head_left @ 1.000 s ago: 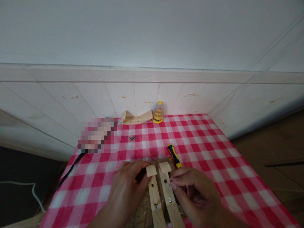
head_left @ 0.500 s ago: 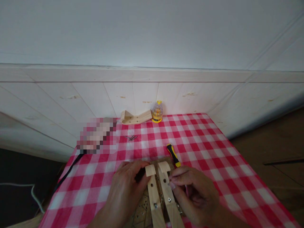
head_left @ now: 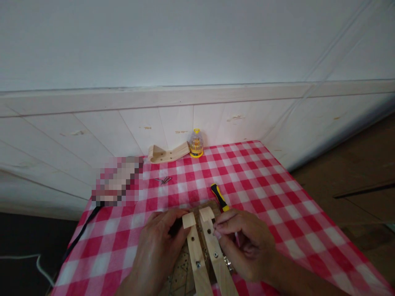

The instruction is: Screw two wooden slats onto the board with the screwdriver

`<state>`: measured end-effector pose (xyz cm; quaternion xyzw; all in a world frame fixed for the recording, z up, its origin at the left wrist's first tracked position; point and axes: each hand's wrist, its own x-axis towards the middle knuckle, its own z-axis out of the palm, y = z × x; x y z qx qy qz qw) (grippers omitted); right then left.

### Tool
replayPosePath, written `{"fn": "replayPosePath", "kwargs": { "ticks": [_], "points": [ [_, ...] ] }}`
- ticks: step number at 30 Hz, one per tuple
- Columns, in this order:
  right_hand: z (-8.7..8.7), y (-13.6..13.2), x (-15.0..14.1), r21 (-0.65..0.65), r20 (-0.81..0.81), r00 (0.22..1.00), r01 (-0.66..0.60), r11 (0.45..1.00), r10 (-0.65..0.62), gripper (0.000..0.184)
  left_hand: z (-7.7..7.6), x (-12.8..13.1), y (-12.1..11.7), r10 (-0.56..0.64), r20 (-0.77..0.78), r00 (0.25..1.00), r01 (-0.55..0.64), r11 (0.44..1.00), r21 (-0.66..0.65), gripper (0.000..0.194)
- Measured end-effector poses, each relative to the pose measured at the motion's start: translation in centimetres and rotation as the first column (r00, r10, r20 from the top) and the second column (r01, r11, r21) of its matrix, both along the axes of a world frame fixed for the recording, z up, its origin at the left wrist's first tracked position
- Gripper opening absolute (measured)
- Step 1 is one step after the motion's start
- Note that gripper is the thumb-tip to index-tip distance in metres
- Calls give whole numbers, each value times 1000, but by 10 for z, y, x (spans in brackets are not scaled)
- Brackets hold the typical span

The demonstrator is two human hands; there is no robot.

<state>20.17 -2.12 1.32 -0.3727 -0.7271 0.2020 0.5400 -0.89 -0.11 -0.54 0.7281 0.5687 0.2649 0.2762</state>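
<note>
Two pale wooden strips with curled ends [head_left: 194, 242] [head_left: 211, 238] lie side by side on a worn, hole-marked board [head_left: 180, 277]. Each has a dark hole near its curl and a screw lower down; the right strip's screw [head_left: 215, 255] shows a cross head. My left hand [head_left: 159, 246] is closed around the left strip's edge, thumb against its side. Thumb and fingertips of my right hand [head_left: 247, 242] are pinched together beside the right strip's upper hole; whatever they hold is too small to make out. Loose shiny screws [head_left: 227, 263] lie under my right hand.
A yellow-black screwdriver handle [head_left: 219, 196] lies beyond my right hand. Several long screws or nails [head_left: 163, 180] rest on the checked tablecloth [head_left: 247, 172]. By the wall stand a bent wooden piece [head_left: 168, 155] and a clear bottle with yellow cap [head_left: 196, 144]. A blurred-out object with a black strap [head_left: 83, 234] lies left.
The view has turned slightly, so everything sits further left. My right fingertips have shifted a little up along the right strip's edge. The left hand keeps its hold.
</note>
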Motion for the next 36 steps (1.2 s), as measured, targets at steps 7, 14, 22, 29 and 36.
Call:
{"fn": "replayPosePath", "kwargs": {
  "ticks": [7, 14, 22, 29, 36],
  "points": [
    [-2, -1, -4, 7, 85, 996, -10, 1000, 9, 22, 2, 1, 0, 1, -26, 1000, -2, 1000, -30, 20],
    [-9, 2, -14, 40, 185, 981, -59, 997, 51, 15, 4, 5, 0, -19, -15, 1000, 19, 999, -37, 15],
    [-9, 8, -16, 42, 249, 966, -82, 996, 69, 10, 8, 8, 2, -25, -6, 1000, 25, 999, -39, 14],
    [-10, 9, -16, 8, 268, 958, -107, 994, 101, 13, 9, 8, 1, -52, 9, 999, 52, 998, -31, 16],
    [-13, 10, -17, 5, 241, 959, -156, 988, 150, 14, 7, 8, 1, -38, 22, 999, 39, 999, -37, 18]
  ]
}}
